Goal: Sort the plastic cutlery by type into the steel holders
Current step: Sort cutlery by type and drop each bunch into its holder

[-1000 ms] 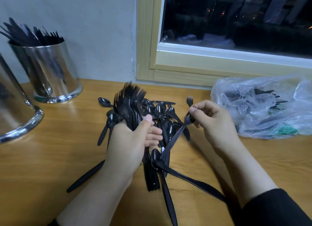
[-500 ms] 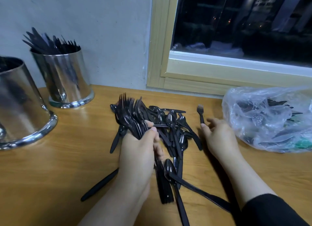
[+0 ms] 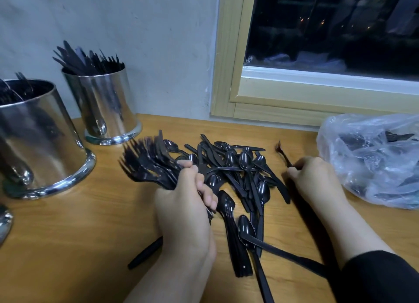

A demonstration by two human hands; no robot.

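Forks [image 3: 149, 164], a fanned black bunch, sit gripped in the left hand [image 3: 186, 210] at frame centre, tines aimed up-left. Right hand [image 3: 315, 178], centre-right, pinches a single fork [image 3: 282, 153] by its handle. Loose spoons and knives [image 3: 240, 178] lie on the wooden table [image 3: 90, 234] between both hands. Two steel holders [image 3: 106, 105] [image 3: 38, 142] stand at the left, a plastic bag [image 3: 371, 160] at the right.

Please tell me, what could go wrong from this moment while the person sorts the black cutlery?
1. The left hand grips a thick bundle of forks; some might slip out and fall back into the loose pile.
2. The right hand pinches a single fork near the plastic bag; its tines could snag the film.
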